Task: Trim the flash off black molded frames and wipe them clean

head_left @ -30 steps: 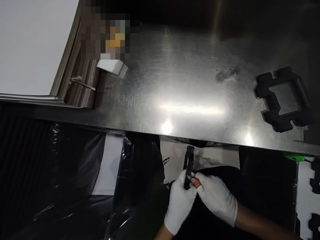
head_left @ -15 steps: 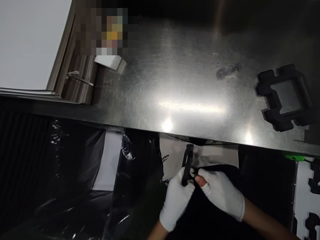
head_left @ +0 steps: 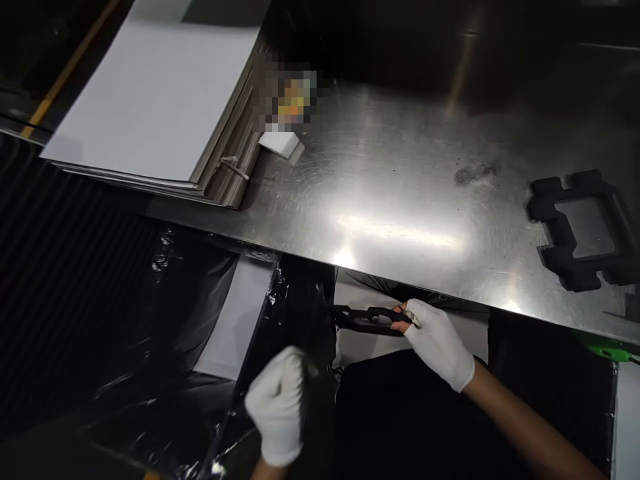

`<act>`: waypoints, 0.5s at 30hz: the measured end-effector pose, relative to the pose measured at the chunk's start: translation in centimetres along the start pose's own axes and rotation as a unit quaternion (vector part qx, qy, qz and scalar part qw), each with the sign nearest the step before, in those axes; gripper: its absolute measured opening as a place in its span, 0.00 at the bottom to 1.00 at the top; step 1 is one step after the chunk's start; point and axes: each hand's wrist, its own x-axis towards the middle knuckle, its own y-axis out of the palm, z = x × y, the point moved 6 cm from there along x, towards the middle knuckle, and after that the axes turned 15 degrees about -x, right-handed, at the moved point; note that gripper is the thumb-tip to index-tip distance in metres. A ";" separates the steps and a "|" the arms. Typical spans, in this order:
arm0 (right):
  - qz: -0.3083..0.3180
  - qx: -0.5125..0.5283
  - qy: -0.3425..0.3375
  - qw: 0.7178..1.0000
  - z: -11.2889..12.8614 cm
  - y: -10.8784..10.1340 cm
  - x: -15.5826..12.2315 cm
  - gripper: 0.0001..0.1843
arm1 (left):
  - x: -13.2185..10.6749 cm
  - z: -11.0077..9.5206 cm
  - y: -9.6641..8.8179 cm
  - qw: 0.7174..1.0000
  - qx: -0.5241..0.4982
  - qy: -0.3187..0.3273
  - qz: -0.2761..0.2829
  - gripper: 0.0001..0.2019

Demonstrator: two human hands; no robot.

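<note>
Right hand (head_left: 435,340): pinching black frame (head_left: 373,329), not yet set down
Left hand (head_left: 277,403): clenched (contents, if any, hidden)
Steel table (head_left: 400,180): second frame (head_left: 555,232), apparently finished

I have a scuffed metal tabletop (head_left: 410,183) before me, with a dark smudge (head_left: 475,173) right of its middle. On my left, a thick stack of white-topped sheets (head_left: 150,110) rests there, a pale tie (head_left: 234,167) showing on its side. Just beside the stack I see a small white block (head_left: 278,143).
</note>
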 end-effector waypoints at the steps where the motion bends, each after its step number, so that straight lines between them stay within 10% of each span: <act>1: -0.013 0.020 0.014 1.000 0.4 0.5 -0.3 0.05 | -0.8 1.0 0.5 0.997 -0.039 -0.066 0.021 0.33; 4: -0.013 0.037 0.013 0.999 2.0 2.8 -1.2 0.02 | -2.6 2.9 4.2 0.946 -0.184 -0.241 0.118 0.31; 8: 0.074 0.029 -0.075 0.994 3.1 5.1 -2.5 0.12 | -2.0 2.8 7.1 0.912 -0.280 -0.274 0.121 0.34; 15: 0.081 -0.003 -0.045 0.996 -0.3 1.6 -5.0 0.23 | -2.9 2.9 6.8 0.949 0.063 -0.181 0.251 0.15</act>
